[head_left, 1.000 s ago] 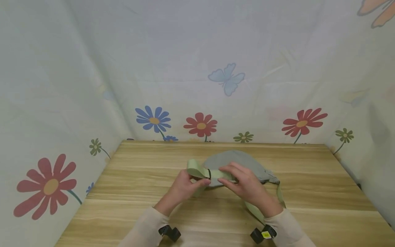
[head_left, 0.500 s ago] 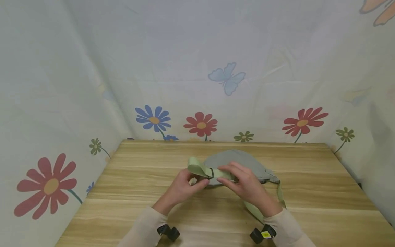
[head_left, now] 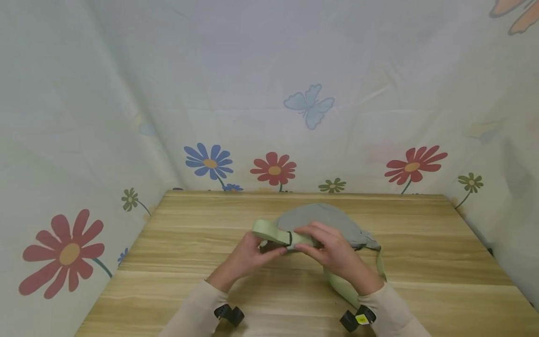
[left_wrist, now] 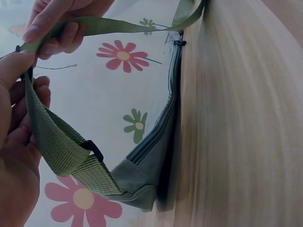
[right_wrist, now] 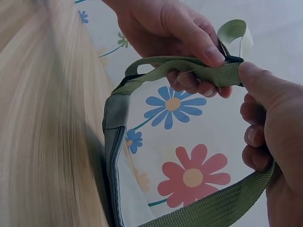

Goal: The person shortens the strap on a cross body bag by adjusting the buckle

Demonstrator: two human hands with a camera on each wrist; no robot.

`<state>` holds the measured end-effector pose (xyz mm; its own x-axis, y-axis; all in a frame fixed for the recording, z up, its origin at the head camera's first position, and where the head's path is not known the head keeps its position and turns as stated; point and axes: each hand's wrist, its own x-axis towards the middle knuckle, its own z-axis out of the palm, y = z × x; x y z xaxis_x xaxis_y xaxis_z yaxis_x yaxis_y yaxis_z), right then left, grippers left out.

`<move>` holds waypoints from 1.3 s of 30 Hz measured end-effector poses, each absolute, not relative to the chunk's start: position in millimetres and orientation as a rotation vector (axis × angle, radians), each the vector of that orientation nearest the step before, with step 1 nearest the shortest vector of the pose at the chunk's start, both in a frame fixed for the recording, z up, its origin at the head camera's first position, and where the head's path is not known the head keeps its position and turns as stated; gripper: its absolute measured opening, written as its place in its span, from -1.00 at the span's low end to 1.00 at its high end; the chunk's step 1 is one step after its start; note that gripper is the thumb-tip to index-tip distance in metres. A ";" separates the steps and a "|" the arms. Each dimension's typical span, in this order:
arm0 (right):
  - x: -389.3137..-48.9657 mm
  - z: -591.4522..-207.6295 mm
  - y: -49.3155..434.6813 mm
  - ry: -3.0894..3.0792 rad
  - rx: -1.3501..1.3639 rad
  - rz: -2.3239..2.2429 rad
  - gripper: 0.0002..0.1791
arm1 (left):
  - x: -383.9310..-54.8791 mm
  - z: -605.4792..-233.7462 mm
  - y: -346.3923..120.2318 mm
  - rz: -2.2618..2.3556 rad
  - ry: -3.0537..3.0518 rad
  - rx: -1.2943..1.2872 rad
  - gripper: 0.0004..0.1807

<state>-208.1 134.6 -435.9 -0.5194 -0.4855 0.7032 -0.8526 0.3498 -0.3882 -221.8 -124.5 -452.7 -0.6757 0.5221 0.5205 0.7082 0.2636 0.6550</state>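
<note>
A grey zippered waist bag lies on the wooden table with its light green webbing strap lifted off the top. My left hand pinches the strap beside a black slider buckle, thumb in front and fingers behind. Just right of that buckle, my right hand pinches the strap between thumb and fingers. A loop of webbing stands up above the left hand. In the left wrist view a second black slider sits on the strap near the bag's end, and the bag's zipper is closed.
The wooden table reaches back to a pale cloth backdrop printed with flowers and butterflies. A slack length of strap hangs beneath the right forearm. Black camera mounts are on both wrists.
The strap loop by the left hand has sunk slightly and leaned left, while the buckle has shifted a little right. The slack strap under the right forearm has moved slightly left. Both hands keep their hold.
</note>
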 end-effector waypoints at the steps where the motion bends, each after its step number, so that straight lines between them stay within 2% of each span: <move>1: -208.2 -435.6 134.1 -2.149 1.172 1.037 -0.56 | -222.7 -452.1 -124.6 -1.363 -2.332 -1.176 -0.60; 14: -209.6 -436.6 131.3 -2.170 1.218 1.049 -0.61 | -225.8 -445.1 -125.3 -1.221 -2.371 -1.358 -0.59; 26: -209.3 -439.0 133.7 -2.179 1.217 1.065 -0.66 | -228.6 -440.2 -137.5 -0.954 -2.321 -1.420 -0.69; 39: -210.1 -440.5 137.5 -2.157 1.174 1.126 -0.62 | -228.7 -438.8 -162.8 -0.793 -2.255 -1.421 -0.60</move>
<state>-210.1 137.5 -440.5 -0.5449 -0.4837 0.6849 -0.8385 0.3095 -0.4485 -228.7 -162.8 -438.8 -0.4302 0.7017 0.5680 0.9027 0.3370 0.2673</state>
